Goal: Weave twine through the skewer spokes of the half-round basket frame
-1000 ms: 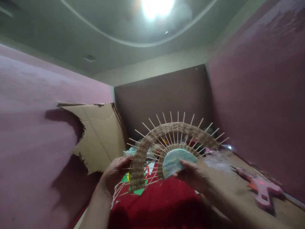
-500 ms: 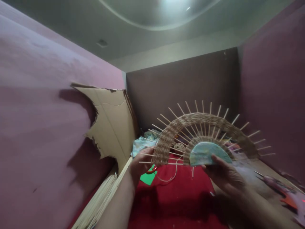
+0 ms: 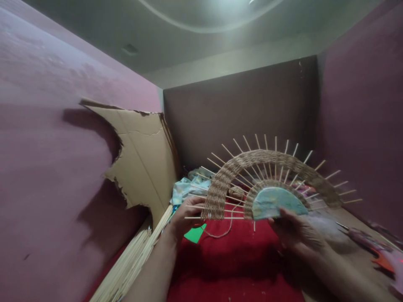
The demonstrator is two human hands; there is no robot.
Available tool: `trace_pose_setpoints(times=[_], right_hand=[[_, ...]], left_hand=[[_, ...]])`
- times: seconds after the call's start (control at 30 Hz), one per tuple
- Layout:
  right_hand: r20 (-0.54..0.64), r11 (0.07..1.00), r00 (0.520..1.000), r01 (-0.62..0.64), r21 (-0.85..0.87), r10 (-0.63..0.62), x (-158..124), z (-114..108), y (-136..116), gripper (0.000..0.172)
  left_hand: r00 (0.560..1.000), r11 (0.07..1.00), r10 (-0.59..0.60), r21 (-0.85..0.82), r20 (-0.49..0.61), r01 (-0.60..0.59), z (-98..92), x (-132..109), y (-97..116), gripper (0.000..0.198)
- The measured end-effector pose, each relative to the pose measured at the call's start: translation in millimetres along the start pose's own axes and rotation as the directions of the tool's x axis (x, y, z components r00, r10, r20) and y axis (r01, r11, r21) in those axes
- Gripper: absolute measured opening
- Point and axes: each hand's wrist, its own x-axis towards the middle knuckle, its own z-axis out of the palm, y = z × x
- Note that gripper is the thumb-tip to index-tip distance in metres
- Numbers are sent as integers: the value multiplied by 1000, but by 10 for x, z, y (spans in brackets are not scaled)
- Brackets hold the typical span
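A half-round woven fan point(image 3: 252, 161) is held up in front of me, its thin sticks spreading outward past a wide brown woven band. At its centre is a half disc covered in light blue-green patterned cloth point(image 3: 267, 201), edged by a narrower woven band. My left hand point(image 3: 190, 214) grips the left end of the outer band and its sticks. My right hand point(image 3: 294, 230) pinches the half disc at its lower edge, thumb on the front and fingers behind, mostly hidden. Below the fan, a loop of cord point(image 3: 220, 235) hangs over the red cloth point(image 3: 233, 268).
Torn cardboard point(image 3: 141, 155) leans on the left wall above a bundle of thin sticks point(image 3: 126, 260). Green paper point(image 3: 195, 234) and crumpled blue cloth point(image 3: 185, 188) lie beyond my left hand. A pointed tool point(image 3: 355, 235) and an orange-handled item point(image 3: 382, 262) are at right.
The view has shifted slightly, so the wall and cardboard sit a little higher and further left. Both hands keep their hold on the fan, which has barely moved.
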Motion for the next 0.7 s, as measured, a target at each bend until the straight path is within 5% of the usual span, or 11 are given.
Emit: trace_pose_setpoints(times=[0.13,0.37,0.53,0.7], right_hand=[[-7,999,1000,-24,-26,24,-17,0,0,34],[179,984,974,-119,-132,141,-66,-23,134,20],[185,995,983,27,-101,-8,-25,-15,52,25],[148,996,989,36,-83,-24,12,-6,-27,23]], left_hand=[[998,999,35,9,53,-36,58,-10,24,30],[1000,998,12,63,25,-13,152,-38,55,12],[999,998,31,51,38,-33,136,-57,62,21],[994,994,106,-18,-16,-106,9,-51,49,21]])
